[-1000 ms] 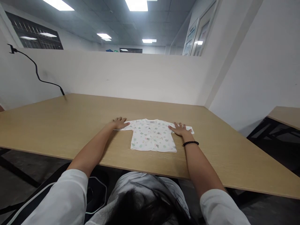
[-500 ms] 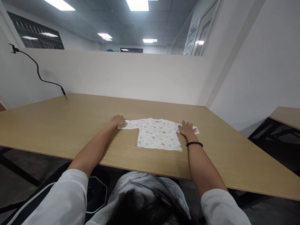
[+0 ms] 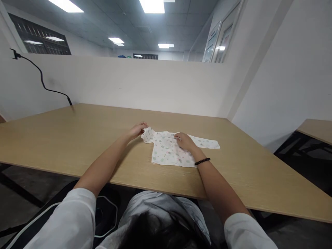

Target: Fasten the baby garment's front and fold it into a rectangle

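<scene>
Room closed off on the far side by a white partition (image 3: pixel 145 83). Below it, a broad wood-toned table (image 3: pixel 77 145); a black gooseneck holder (image 3: pixel 43 79) is seen at its far left corner. A small printed shirt (image 3: pixel 164 154) is laid near the table's middle, toward the near edge, presumably so that both ends can be reached from the near side. Neckline is pointed far, hem near; the long axis is run left to right across the sleeves, right end slightly nearer. Right sleeve (image 3: pixel 206 142) is stretched out flat; left sleeve (image 3: pixel 148 135) is bunched and partly raised. Its end is pinched by the left hand (image 3: pixel 137 130), apparently to lift it. The right hand (image 3: pixel 186 142) is held apart from the left, curled over the chest below the neckline, perhaps as a steadying weight; whether cloth is gripped cannot be told. A black bracelet (image 3: pixel 202 161) is worn at the right wrist.
</scene>
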A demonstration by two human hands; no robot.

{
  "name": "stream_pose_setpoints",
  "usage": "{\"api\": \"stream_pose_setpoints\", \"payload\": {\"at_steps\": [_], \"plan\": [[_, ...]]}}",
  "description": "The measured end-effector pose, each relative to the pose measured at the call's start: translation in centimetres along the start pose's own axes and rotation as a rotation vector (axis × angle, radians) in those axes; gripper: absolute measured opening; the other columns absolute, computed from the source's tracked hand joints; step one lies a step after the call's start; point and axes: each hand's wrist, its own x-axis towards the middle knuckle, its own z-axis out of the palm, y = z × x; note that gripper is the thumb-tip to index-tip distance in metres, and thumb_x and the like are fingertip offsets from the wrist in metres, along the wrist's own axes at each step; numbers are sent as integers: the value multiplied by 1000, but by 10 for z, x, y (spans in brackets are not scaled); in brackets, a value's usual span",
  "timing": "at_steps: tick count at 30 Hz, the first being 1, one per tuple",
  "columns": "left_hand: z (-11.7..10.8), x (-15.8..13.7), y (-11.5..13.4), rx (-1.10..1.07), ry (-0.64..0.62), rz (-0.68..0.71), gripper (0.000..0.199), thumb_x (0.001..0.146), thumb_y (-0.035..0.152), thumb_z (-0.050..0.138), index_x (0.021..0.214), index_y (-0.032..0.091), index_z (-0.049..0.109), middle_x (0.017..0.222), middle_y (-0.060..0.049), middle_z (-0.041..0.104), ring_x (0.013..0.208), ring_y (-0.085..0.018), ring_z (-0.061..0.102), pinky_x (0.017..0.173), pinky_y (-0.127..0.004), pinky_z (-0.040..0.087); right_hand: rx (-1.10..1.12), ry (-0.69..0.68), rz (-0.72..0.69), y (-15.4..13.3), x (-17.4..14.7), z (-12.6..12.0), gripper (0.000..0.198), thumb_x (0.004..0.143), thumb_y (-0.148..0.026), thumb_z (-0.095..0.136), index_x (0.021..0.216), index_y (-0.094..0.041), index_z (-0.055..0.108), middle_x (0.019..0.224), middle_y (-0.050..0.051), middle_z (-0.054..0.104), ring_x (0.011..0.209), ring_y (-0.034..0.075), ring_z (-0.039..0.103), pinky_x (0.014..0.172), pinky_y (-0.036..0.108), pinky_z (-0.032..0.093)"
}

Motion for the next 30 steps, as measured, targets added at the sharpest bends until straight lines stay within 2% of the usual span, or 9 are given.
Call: {"api": "stream_pose_setpoints", "payload": {"at_steps": [5,18,23,26,30], "plan": [[-4,-1,-3,19,52,-5,28,58,25,75,75,19,54,66,4,53,55,-11,51,50,-22,37,-60,-56,-65,-1,-4,15,35,85,-6,42,110,-14,65,121,12,63,114,21,55,98,31,40],[-1,-5,4,19,134,6,25,58,25,72,72,20,52,61,4,52,49,-10,46,47,-22,34,-164,-100,-36,1,-2,17,37,81,-8,44,115,-17,58,119,13,57,111,26,50,95,38,40],[-1,-6,4,28,127,15,23,59,24,70,72,19,52,61,4,51,48,-10,45,47,-22,33,-142,-119,2,-1,-4,17,42,82,-15,46,123,-17,55,129,14,53,118,29,47,98,40,38],[-3,-5,3,18,122,20,23,59,24,71,71,19,52,60,4,51,48,-9,45,46,-22,32,-122,-133,40,-1,-5,16,51,82,-19,48,133,-15,50,133,15,50,121,29,45,100,39,37],[-4,-3,2,4,126,24,23,59,25,72,71,19,53,62,3,52,50,-10,47,47,-23,34,-126,-143,30,-1,-6,16,55,83,-22,48,138,-16,47,135,15,50,123,31,44,101,40,36]]}}
